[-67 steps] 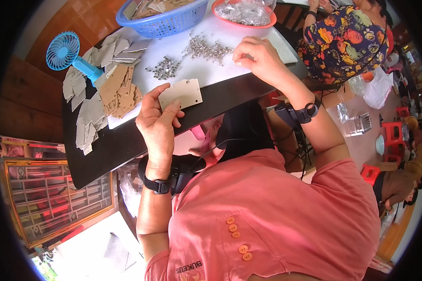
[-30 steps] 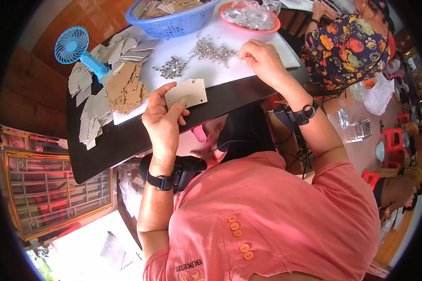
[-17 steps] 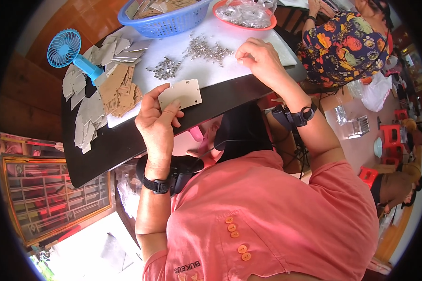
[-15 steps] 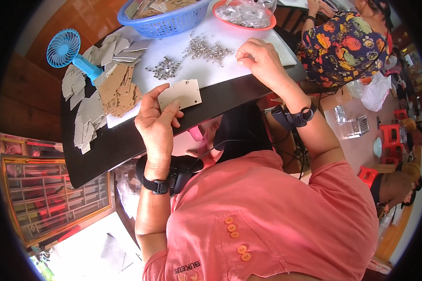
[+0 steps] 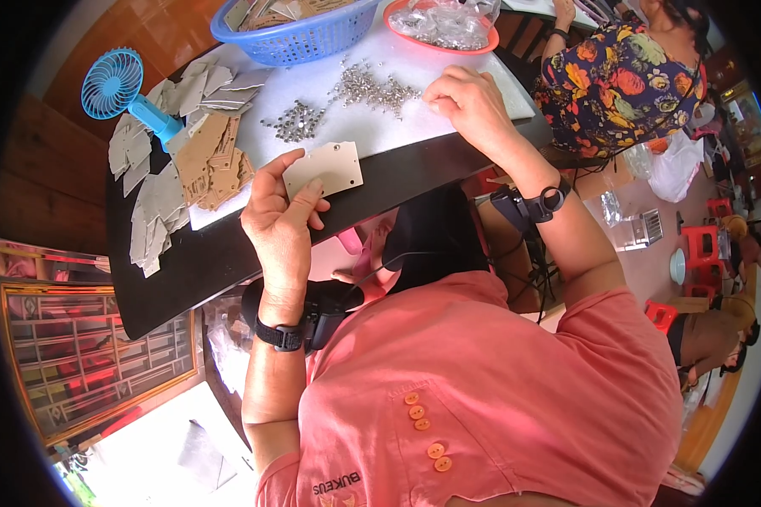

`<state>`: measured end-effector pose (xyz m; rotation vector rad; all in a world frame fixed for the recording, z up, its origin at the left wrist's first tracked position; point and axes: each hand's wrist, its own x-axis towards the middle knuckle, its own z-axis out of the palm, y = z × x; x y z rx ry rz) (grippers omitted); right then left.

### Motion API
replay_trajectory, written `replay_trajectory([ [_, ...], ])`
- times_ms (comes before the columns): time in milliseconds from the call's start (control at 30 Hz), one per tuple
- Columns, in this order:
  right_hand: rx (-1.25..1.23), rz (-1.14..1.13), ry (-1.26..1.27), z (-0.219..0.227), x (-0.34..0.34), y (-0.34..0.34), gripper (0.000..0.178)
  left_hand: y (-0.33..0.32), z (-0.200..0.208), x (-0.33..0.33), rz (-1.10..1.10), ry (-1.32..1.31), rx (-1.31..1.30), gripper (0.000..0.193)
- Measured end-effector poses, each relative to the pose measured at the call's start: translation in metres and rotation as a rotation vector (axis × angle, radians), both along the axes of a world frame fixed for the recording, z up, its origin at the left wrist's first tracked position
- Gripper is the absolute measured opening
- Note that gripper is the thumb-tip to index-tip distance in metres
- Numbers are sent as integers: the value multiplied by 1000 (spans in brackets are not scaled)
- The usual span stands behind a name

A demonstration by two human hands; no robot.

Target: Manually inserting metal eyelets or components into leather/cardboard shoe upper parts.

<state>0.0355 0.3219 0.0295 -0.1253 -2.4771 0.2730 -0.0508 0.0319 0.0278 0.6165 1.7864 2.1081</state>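
My left hand (image 5: 279, 207) grips a cream-coloured card (image 5: 330, 169) by its left side, thumb on the face and fingers behind. Small dark holes or studs show near the card's edges. Over the right part of the white sheet (image 5: 380, 131), my right hand (image 5: 473, 101) has its thumb and fingers pinched together; anything between them is too small to make out. To its left lies a loose spread of small silvery metal pieces (image 5: 372, 89). A smaller, darker heap of metal pieces (image 5: 298, 122) sits between that spread and the card.
Grey-white cards (image 5: 156, 220) and brown cards (image 5: 216, 165) are piled at the left, beside a blue handheld fan (image 5: 148, 110). Along the back stand a blue basket (image 5: 300, 42) of cards and a red tray (image 5: 414, 32) with plastic bags. A person in a flowered top (image 5: 621, 89) sits at right.
My right hand has shifted very slightly left, its fingers still pinched. The card stays in my left hand at almost the same place.
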Motion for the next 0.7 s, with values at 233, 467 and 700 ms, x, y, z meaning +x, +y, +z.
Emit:
replay_trajectory([
  [233, -137, -20, -15, -6, 2, 0, 7, 0, -1, 0, 0, 8, 4, 35],
  [467, -51, -38, -13, -6, 0, -2, 6, 2, -1, 1, 28, 43, -13, 34],
  [700, 6, -36, 28, 7, 8, -19, 4, 1, -2, 0, 26, 36, -20, 33],
])
